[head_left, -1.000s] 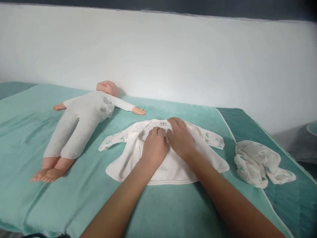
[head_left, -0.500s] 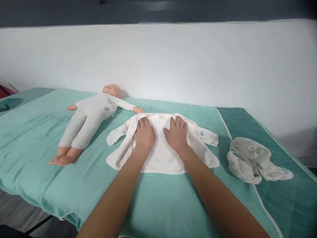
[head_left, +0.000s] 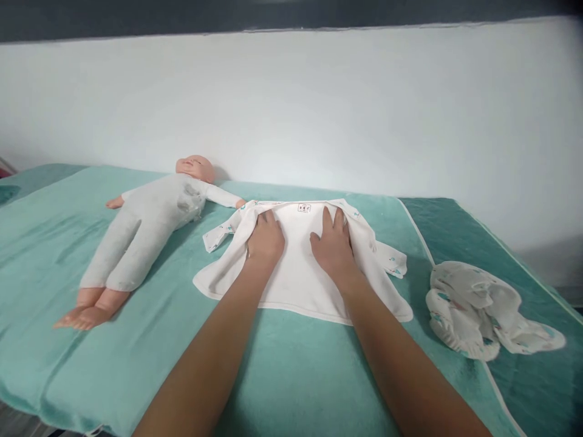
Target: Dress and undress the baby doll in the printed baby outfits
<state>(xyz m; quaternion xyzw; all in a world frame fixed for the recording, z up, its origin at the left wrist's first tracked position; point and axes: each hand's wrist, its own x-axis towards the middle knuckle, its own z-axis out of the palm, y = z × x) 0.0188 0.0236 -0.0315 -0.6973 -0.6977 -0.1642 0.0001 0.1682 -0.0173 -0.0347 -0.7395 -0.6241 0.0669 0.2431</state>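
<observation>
White shirt [head_left: 298, 264] lies opened — your left hand [head_left: 268, 238], its grip unclear, and spread right hand [head_left: 336, 249] apparently hold the front panels [head_left: 379, 276] apart.

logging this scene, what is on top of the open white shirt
The left hand and right hand lie over the shirt; a printed label shows. What the hands cover is hidden.

Under left grip [head_left: 266, 238] and right grip [head_left: 334, 246]: white long-sleeved jacket [head_left: 297, 267], smooth, matt knit cloth. Left of the grips: white-bodied baby doll [head_left: 148, 203], torso matt cloth; head [head_left: 195, 169] and feet [head_left: 91, 312] smooth, plastic-like. Right: crumpled white printed garment [head_left: 478, 303], matt cloth. Below both grips: pale-green sheet [head_left: 296, 370], matt plush cloth.
</observation>
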